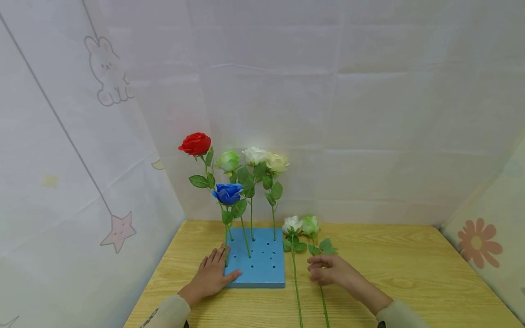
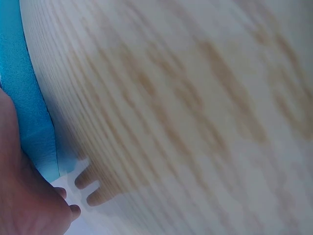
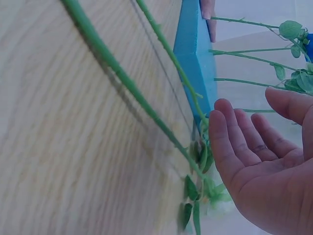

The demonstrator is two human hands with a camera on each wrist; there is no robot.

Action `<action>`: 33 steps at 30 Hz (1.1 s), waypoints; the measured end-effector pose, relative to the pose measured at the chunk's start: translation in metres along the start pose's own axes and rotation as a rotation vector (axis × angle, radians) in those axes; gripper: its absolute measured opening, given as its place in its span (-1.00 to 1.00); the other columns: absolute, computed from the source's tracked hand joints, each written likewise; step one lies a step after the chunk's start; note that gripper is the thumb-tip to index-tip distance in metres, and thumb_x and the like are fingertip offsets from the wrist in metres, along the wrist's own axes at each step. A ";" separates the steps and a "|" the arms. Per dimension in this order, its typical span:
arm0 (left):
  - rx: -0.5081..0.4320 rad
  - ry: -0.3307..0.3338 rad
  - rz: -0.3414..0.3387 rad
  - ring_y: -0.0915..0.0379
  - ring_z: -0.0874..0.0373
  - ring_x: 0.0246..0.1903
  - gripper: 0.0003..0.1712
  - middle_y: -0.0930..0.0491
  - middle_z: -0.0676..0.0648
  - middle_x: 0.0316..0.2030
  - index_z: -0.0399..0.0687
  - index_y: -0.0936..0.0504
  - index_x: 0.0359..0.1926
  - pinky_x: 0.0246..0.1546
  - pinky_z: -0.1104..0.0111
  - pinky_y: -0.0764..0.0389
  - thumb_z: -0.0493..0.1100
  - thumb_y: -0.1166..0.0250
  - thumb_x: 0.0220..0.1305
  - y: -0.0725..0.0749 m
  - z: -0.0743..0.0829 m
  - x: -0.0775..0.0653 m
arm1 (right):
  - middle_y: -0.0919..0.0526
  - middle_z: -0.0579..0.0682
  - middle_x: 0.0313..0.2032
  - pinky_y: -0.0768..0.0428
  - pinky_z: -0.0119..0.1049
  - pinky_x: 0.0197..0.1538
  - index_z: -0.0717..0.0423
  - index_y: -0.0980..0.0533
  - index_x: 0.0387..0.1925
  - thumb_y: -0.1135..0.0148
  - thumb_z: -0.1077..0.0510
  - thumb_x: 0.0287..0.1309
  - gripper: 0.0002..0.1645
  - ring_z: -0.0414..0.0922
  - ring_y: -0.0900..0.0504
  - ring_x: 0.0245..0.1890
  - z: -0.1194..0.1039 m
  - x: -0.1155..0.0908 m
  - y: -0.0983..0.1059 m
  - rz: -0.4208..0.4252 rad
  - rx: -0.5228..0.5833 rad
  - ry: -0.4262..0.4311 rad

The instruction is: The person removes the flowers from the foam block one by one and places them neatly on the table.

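Observation:
A blue foam block (image 1: 262, 273) with small holes lies on the wooden table. Standing in it are a red rose (image 1: 196, 144), a blue rose (image 1: 228, 194), a green rose (image 1: 228, 161), a white rose (image 1: 255, 155) and a cream rose (image 1: 277, 162). My left hand (image 1: 213, 274) rests at the block's left edge, fingers spread and thumb on its front corner. Above the stem of a loose green rose (image 1: 310, 225) is my right hand (image 1: 331, 269), fingers loosely bent and nothing in its palm in the right wrist view. Left of it lies a loose white rose (image 1: 292, 224).
The table (image 1: 389, 269) stretches away to the right of the loose roses, whose stems run toward its near side. Behind it hangs a pale cloth backdrop (image 1: 369, 114), with printed figures on the side panels.

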State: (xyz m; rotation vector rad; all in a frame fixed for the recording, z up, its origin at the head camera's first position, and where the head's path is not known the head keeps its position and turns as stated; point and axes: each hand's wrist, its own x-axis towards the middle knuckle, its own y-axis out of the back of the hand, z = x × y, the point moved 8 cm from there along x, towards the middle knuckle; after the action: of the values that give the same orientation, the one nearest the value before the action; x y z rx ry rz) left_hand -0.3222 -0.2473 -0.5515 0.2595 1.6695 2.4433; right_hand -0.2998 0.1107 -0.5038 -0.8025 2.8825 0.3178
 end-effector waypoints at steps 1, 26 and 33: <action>-0.004 0.004 0.002 0.12 -0.38 0.52 0.13 0.07 -0.26 0.59 -0.18 -0.01 0.61 0.36 -0.39 0.05 0.51 -0.02 0.36 0.001 0.000 0.000 | -0.55 0.32 0.14 -0.67 0.02 0.03 0.38 -0.37 0.36 -0.32 0.03 0.36 -0.28 0.16 -0.69 0.01 -0.002 0.002 -0.001 0.001 0.002 0.004; 0.021 0.029 -0.033 0.14 -0.31 0.54 0.16 0.12 -0.20 0.60 -0.11 0.03 0.62 0.40 -0.33 0.02 0.58 0.05 0.33 0.000 0.000 -0.001 | -0.54 0.31 0.20 -0.65 -0.02 0.10 0.22 -0.44 0.34 -0.34 0.07 0.34 -0.38 0.03 -0.69 0.04 -0.047 0.045 -0.036 0.059 0.016 0.161; 0.018 0.028 -0.036 0.14 -0.31 0.54 0.15 0.12 -0.21 0.60 -0.11 0.03 0.62 0.40 -0.33 0.02 0.56 0.04 0.34 0.000 0.001 -0.001 | -0.60 0.20 0.17 -0.63 0.00 0.13 0.19 -0.46 0.33 -0.35 0.07 0.32 -0.39 0.01 -0.69 0.04 -0.054 0.058 -0.045 0.080 0.038 0.169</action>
State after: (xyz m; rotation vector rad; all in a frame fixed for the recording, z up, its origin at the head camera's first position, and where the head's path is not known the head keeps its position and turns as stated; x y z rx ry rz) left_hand -0.3211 -0.2467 -0.5511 0.1971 1.6933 2.4174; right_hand -0.3291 0.0319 -0.4696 -0.7420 3.0736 0.2120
